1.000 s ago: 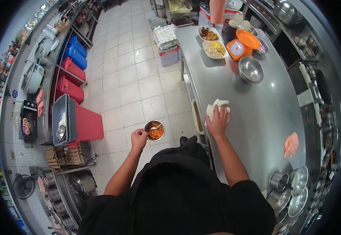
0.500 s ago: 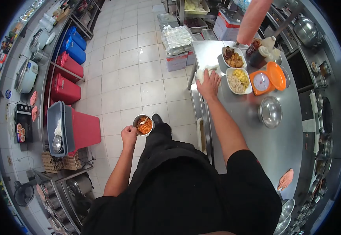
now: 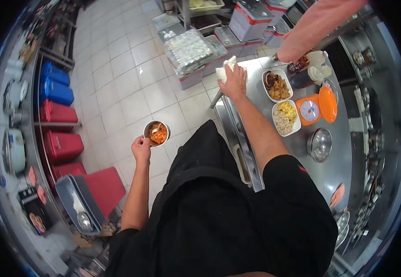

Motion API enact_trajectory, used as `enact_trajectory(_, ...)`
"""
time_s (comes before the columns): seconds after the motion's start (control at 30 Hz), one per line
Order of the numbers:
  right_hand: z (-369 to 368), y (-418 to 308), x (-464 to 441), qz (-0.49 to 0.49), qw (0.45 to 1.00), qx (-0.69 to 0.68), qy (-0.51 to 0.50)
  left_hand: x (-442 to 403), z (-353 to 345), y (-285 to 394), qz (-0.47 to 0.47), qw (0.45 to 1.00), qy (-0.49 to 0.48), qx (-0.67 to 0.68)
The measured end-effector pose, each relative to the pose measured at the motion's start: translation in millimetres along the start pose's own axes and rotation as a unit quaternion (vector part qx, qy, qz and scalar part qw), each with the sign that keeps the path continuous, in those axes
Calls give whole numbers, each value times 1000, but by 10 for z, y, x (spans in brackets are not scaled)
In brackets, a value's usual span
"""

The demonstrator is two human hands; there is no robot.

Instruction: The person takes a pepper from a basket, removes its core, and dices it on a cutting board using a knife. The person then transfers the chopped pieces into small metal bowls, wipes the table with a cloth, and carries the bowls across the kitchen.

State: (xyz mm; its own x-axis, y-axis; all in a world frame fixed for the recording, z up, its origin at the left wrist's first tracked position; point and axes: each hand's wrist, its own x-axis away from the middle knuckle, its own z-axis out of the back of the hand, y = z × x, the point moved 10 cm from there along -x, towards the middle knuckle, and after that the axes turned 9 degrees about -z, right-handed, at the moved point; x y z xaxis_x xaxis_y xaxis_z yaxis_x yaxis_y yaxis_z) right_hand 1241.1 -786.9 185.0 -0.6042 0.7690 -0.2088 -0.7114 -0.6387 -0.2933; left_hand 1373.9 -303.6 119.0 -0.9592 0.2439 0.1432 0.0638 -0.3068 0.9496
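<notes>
My left hand (image 3: 141,149) is closed on the rim or handle of a round metal pot (image 3: 149,138), held over the floor. Inside it lie orange-red chopped food (image 3: 160,135) and a pale spoon. At the far left corner of the steel table (image 3: 297,175), my right hand (image 3: 235,82) grips a crumpled white cloth (image 3: 222,74). To the right of that hand stands a white dish of dark and brown food (image 3: 278,87). Nearer me is another white dish with yellow and pale chopped food (image 3: 285,119).
An orange kitchen scale (image 3: 309,111), an orange lid (image 3: 328,105), steel bowls (image 3: 320,144) and bottles (image 3: 312,76) stand on the table. Another person's arm (image 3: 318,30) reaches in from above. Foil-covered trays (image 3: 189,51) and tins are behind; red bins (image 3: 62,147) line the left.
My right hand has moved with the cloth toward the table's far corner. The view has turned and shifted forward; the pot stays in my left hand.
</notes>
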Motion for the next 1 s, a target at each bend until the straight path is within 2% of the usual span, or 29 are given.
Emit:
enact_trajectory(0.07,-17,19,-214,-5,999,-42,17,-402,-67,-204,-35,999,-13,27)
enact_trajectory(0.13,-71,136,-394,-29,995,-78,61,-570,-194,-57,-7,1000,-25,12)
enact_trajectory(0.27,103,689,-394,-207,962,-31,175,-871,-454,362,23,999,-33,27)
enact_trajectory(0.4,153,1034,-707,-288,941,9,175,-1222,-801,572,10,998,-66,14)
enact_trajectory(0.5,94,1334,-937,-341,916,9,211,-1608,-1126,647,-13,996,-85,7)
enact_trajectory(0.57,187,1352,-1026,-357,922,10,152,-1761,-1384,744,-5,995,-96,32)
enact_trajectory(0.7,11,1145,-848,-281,948,-16,147,-2107,-1981,892,-12,981,-193,19)
enact_trajectory(0.77,45,885,-545,-210,964,-113,114,-2193,-2346,1060,-17,971,-239,13)
enact_trajectory(0.83,113,650,-72,-150,972,-139,112,-2329,-2692,1116,-29,954,-297,-5)
enact_trajectory(0.93,431,576,642,-157,971,-151,103,-2417,-3151,1290,-44,934,-355,-10)
enact_trajectory(1.0,532,723,1165,-200,967,-127,99,-2438,-3451,1346,-49,912,-407,-2)
